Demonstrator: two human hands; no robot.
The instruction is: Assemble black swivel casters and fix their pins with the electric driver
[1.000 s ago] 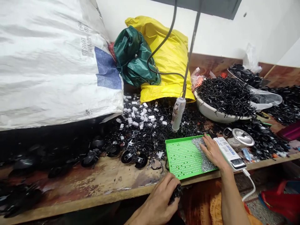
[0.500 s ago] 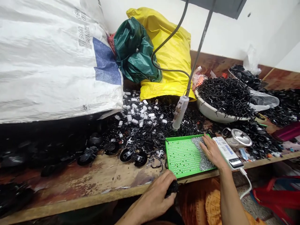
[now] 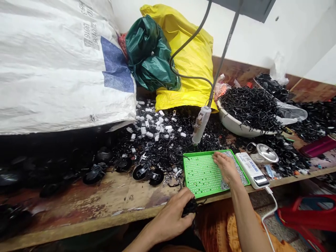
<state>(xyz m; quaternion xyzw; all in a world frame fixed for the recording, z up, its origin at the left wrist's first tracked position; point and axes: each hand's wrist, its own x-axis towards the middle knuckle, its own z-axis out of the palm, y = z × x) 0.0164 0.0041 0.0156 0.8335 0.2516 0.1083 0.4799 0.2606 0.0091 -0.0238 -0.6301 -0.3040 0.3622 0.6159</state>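
Note:
My left hand point(image 3: 173, 211) is at the table's front edge, its fingers curled around dark black plastic parts point(image 3: 190, 207), mostly hidden in the grip. Beside it lies a green perforated tray point(image 3: 210, 193) with small silver screws sitting in rows and several dark gaps among them. My right hand point(image 3: 226, 168) is over the tray with fingers stretched out, at the left side of a pile of loose silver screws point(image 3: 240, 171). Whether it touches the screws, I cannot tell. A grey electric screwdriver point(image 3: 201, 125) hangs upright just behind the tray.
Black and white plastic pieces point(image 3: 157, 127) are heaped behind the tray. A heaped basin point(image 3: 233, 126), a white power bank point(image 3: 252, 169) with a cable, and a lidded cup point(image 3: 265, 154) stand to the right. Round black parts point(image 3: 156, 176) lie left. Large sacks point(image 3: 63, 77) fill the back left.
My right hand has moved left across the tray, off the screw pile toward the middle. My left hand still grips the black parts. The view has shifted slightly.

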